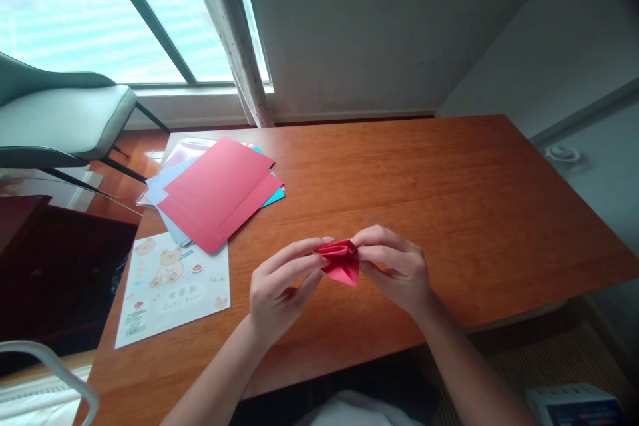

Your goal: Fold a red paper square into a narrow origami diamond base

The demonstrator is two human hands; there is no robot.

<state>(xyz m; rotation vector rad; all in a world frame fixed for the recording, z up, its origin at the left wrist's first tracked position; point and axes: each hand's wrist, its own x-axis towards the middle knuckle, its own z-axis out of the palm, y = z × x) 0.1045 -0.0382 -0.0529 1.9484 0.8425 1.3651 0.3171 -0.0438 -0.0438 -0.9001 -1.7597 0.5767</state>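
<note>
A small folded piece of red paper [341, 269] is held up over the front part of the wooden table, between both hands. My left hand [282, 283] pinches its left side with thumb and fingers. On the other side, my right hand [394, 266] grips the right edge near the top fold. Several layers show along the upper edge, and a pointed flap hangs below. The fingertips hide the outer corners of the paper.
Red sheets [224, 186] lie on a pile with white and blue ones at the table's left. In front of them is a white bear-printed sheet [174, 286]. A chair [64, 113] stands beyond the left edge of the wooden table [399, 173].
</note>
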